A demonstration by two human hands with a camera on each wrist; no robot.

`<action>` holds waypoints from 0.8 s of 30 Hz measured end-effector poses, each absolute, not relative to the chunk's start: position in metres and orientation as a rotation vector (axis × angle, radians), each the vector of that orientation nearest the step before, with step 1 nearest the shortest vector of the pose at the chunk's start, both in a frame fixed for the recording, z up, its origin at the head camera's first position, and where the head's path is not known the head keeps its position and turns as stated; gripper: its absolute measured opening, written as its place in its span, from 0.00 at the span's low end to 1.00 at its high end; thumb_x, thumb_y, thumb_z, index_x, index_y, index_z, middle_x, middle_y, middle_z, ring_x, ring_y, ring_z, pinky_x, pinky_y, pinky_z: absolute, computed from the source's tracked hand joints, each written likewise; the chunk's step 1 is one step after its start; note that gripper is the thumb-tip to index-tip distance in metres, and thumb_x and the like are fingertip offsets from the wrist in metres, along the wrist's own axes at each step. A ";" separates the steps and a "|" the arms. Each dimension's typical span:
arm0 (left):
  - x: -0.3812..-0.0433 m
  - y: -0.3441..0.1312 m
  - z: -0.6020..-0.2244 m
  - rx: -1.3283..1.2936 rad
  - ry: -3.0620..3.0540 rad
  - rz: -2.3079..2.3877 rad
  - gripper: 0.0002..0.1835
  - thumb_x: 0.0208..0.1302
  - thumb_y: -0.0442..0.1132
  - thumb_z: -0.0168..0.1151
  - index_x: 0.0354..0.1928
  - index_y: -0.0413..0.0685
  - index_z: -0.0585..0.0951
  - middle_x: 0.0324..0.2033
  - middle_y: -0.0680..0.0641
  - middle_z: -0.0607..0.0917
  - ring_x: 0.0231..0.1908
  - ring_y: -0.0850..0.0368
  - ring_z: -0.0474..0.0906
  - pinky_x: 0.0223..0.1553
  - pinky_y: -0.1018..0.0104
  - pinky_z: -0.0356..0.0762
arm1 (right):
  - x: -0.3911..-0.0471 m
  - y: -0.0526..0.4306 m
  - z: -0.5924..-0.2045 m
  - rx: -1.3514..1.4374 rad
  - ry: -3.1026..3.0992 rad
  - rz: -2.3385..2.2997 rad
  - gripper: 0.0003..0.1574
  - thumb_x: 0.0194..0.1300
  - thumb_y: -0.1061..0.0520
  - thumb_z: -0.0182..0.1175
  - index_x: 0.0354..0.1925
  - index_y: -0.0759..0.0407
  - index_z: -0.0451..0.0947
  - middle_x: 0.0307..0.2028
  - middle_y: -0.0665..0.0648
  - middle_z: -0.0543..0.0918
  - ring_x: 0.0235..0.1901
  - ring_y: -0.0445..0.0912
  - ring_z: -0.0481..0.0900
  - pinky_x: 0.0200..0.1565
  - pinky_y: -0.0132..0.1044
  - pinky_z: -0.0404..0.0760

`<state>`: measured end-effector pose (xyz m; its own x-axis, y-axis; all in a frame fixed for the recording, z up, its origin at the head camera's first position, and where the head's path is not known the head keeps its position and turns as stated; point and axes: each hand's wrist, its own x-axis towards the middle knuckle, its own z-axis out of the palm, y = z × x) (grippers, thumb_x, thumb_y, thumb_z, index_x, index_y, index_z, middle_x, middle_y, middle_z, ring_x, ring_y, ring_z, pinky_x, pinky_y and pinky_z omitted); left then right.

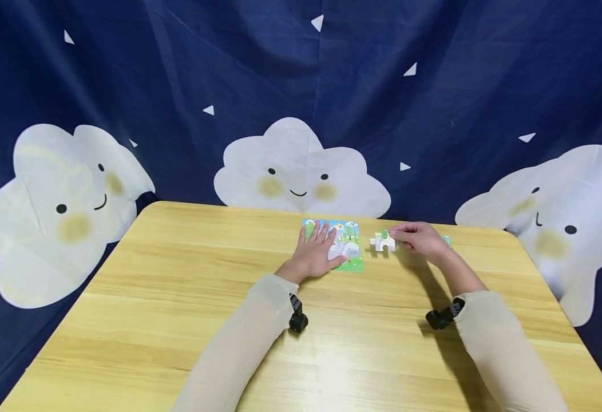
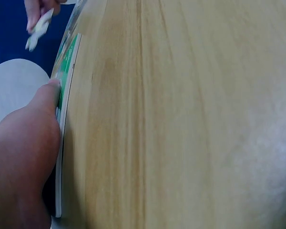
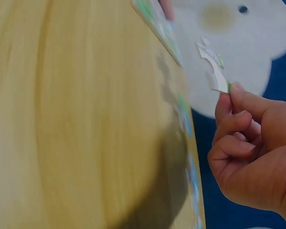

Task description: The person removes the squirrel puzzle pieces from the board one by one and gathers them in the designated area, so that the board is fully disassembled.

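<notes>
My left hand (image 1: 315,254) lies with spread fingers on a colourful puzzle board (image 1: 352,265), covering its left part. Trees, sky and a pale grey-white figure show on the uncovered side. Between thumb and index finger, my right hand (image 1: 420,240) pinches a puzzle piece (image 1: 382,242) by its edge, to the right of the board. The right wrist view shows this puzzle piece (image 3: 214,69) raised above the table, its other fingers curled below. In the left wrist view, my thumb (image 2: 47,95) presses along the board's edge (image 2: 60,176).
More puzzle pieces (image 3: 194,191) lie on the table beyond the right hand, partly hidden by it in the head view. The wooden table (image 1: 177,274) ends at a back edge, behind which hangs a dark blue cloth (image 1: 260,68) with white clouds.
</notes>
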<state>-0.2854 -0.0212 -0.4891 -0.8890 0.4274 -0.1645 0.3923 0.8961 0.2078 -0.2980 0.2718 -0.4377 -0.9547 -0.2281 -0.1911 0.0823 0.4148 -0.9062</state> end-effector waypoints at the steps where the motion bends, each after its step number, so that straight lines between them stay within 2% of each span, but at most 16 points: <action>1: -0.286 -0.021 -0.491 0.615 2.851 0.253 0.47 0.74 0.73 0.35 0.82 0.56 0.40 0.81 0.48 0.34 0.79 0.49 0.23 0.73 0.42 0.15 | -0.297 0.279 -0.437 -0.132 2.381 -1.551 0.23 0.75 0.56 0.60 0.55 0.76 0.75 0.27 0.45 0.73 0.24 0.39 0.66 0.24 0.30 0.62; 5: -0.288 -0.020 -0.494 0.599 2.842 0.263 0.47 0.73 0.73 0.35 0.82 0.56 0.39 0.81 0.49 0.34 0.78 0.50 0.22 0.72 0.42 0.14 | -0.291 0.310 -0.432 -0.142 2.373 -1.534 0.20 0.76 0.55 0.60 0.52 0.73 0.77 0.25 0.46 0.71 0.22 0.38 0.63 0.23 0.32 0.60; 10: -0.286 -0.020 -0.493 0.613 2.854 0.272 0.47 0.74 0.72 0.35 0.83 0.55 0.40 0.81 0.48 0.34 0.79 0.49 0.24 0.73 0.41 0.15 | -0.282 0.349 -0.429 -0.101 2.358 -1.535 0.09 0.76 0.54 0.59 0.45 0.57 0.82 0.25 0.45 0.71 0.22 0.38 0.63 0.24 0.37 0.57; 14: -0.284 -0.021 -0.490 0.618 2.871 0.264 0.46 0.75 0.71 0.35 0.83 0.53 0.42 0.81 0.47 0.36 0.79 0.48 0.26 0.74 0.41 0.18 | -0.277 0.377 -0.431 -0.054 2.355 -1.507 0.08 0.77 0.53 0.58 0.44 0.52 0.84 0.24 0.44 0.69 0.22 0.38 0.63 0.24 0.38 0.56; 19: -0.284 -0.020 -0.487 0.616 2.858 0.240 0.46 0.75 0.71 0.34 0.83 0.54 0.40 0.81 0.48 0.35 0.79 0.48 0.25 0.74 0.41 0.19 | -0.271 0.400 -0.437 -0.008 2.348 -1.487 0.09 0.77 0.53 0.57 0.41 0.49 0.84 0.23 0.44 0.69 0.20 0.37 0.62 0.24 0.41 0.52; 24: -0.285 -0.020 -0.487 0.602 2.845 0.233 0.46 0.75 0.72 0.34 0.82 0.56 0.38 0.81 0.49 0.34 0.79 0.49 0.24 0.74 0.41 0.17 | -0.268 0.411 -0.445 0.010 2.374 -1.403 0.10 0.78 0.54 0.57 0.43 0.53 0.85 0.24 0.44 0.73 0.21 0.38 0.66 0.22 0.33 0.63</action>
<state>-0.2854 -0.0199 -0.4874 -0.8909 0.4151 -0.1844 0.3795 0.9033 0.2000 -0.2678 0.4109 -0.4452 -0.9272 -0.1846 -0.3260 0.1965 0.5012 -0.8427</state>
